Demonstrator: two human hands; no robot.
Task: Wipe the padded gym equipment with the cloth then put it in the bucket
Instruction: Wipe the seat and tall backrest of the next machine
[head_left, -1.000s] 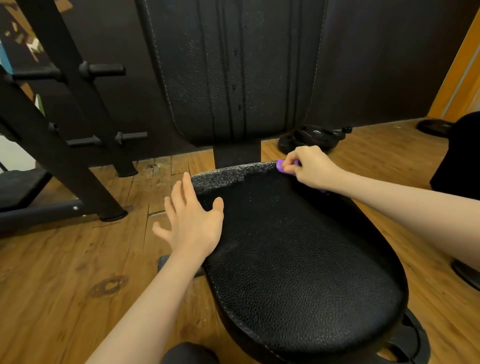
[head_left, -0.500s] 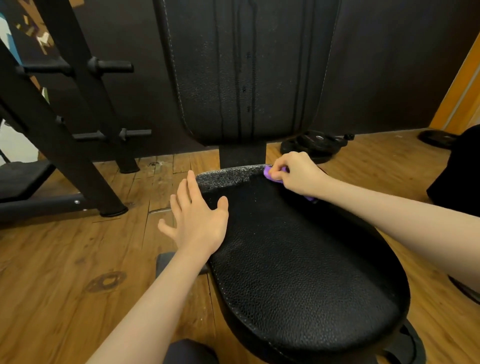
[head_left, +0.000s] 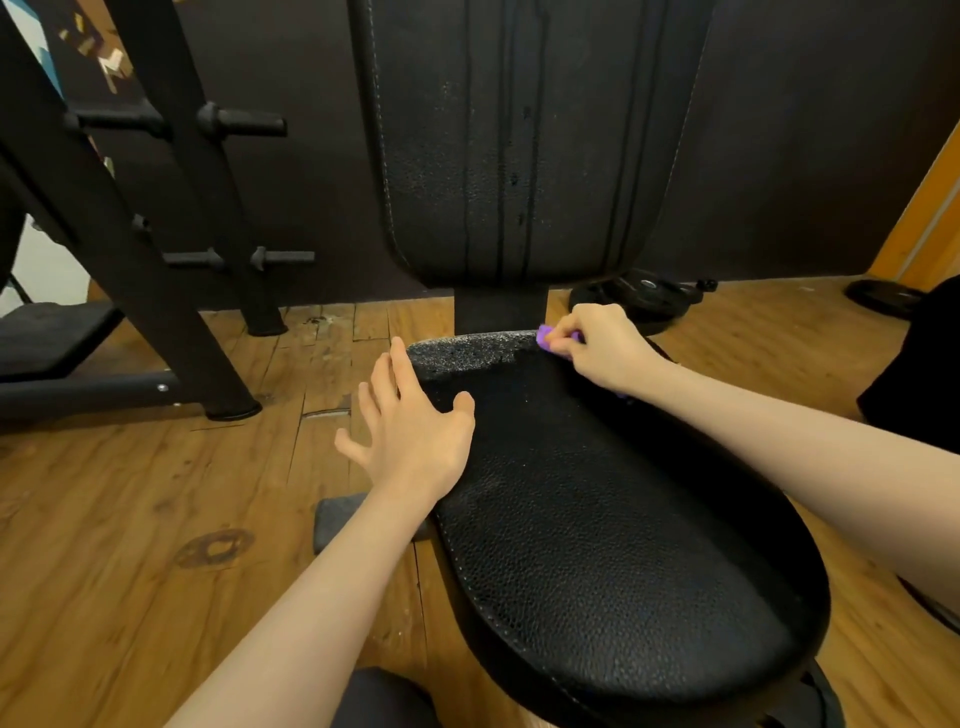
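A black padded seat (head_left: 623, 545) fills the lower middle, with an upright black back pad (head_left: 519, 156) behind it. The seat's far rim looks grey and speckled. My right hand (head_left: 602, 348) is closed on a purple cloth (head_left: 545, 336), pressing it on the seat's far edge near the back pad's post. Most of the cloth is hidden under the fingers. My left hand (head_left: 415, 431) rests flat with fingers spread on the seat's left edge. No bucket is in view.
A black steel rack (head_left: 156, 260) with pegs stands at left on the wooden floor (head_left: 130, 519). Weight plates (head_left: 644, 299) lie behind the seat, another plate (head_left: 883, 296) at far right. A dark object (head_left: 919, 374) sits at the right edge.
My right hand with the cloth has slid slightly left along the seat's far edge. The left hand has stayed on the seat's left side.
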